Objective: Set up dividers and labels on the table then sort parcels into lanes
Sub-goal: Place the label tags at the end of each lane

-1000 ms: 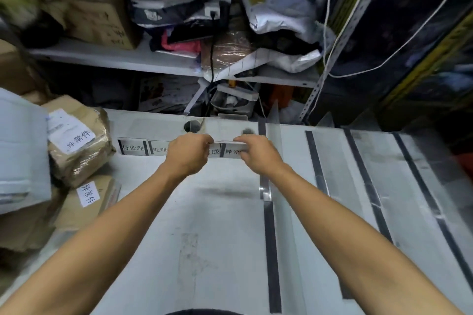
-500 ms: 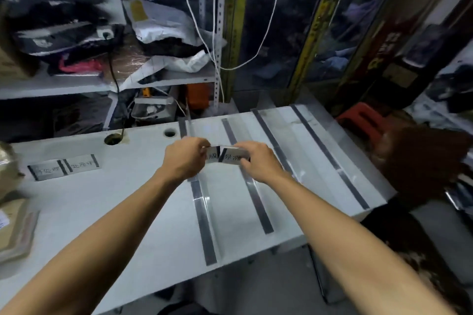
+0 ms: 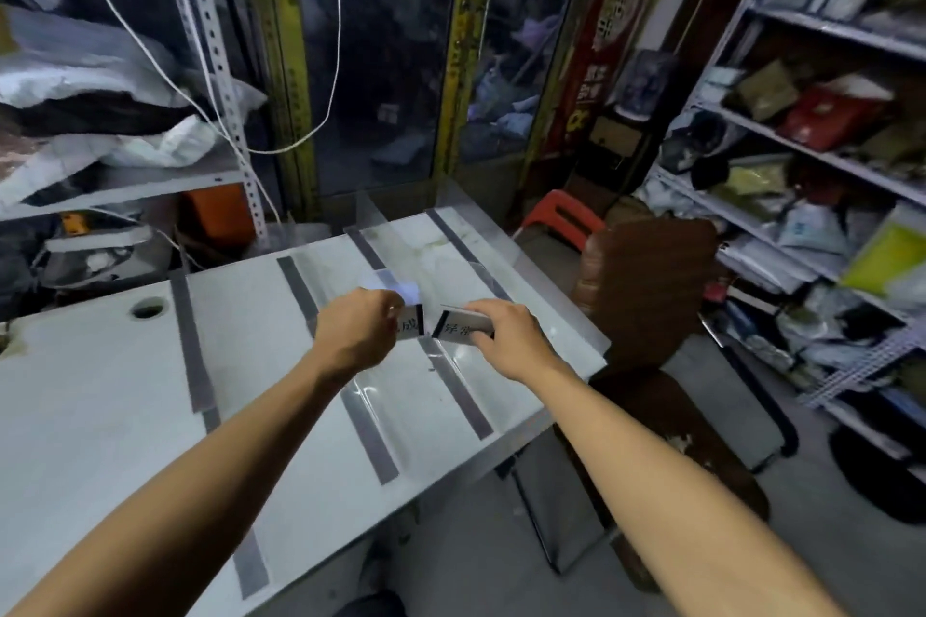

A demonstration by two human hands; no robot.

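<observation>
Both hands are working at mid-frame, above the right part of the white table (image 3: 90, 396). The left hand (image 3: 357, 337) is curling its fingers around a small white label (image 3: 410, 327) printed with black characters and edged with a dark bar; the label is sticking out from the right side of the fist, so only its right portion is showing. The right hand (image 3: 506, 335) is pinching a second label (image 3: 457, 327) of the same kind between thumb and fingers; this label is projecting leftward from the fingertips and is tilting slightly. The two labels are lying just beside each other with a narrow gap between their dark ends; neither is resting on the table. Both grips are closed on their labels.

Four dark strips (image 3: 190, 351) are running across the tabletop from its far edge toward its near edge, dividing it into lanes. Clear dividers (image 3: 401, 236) are standing along the strips toward the right, and the hands are hovering over that area. A round hole (image 3: 148, 308) is sitting in the tabletop at left centre.

A brown chair (image 3: 651, 286) is standing just right of the table. Shelves (image 3: 822, 155) packed with parcels are filling the right of the frame.
</observation>
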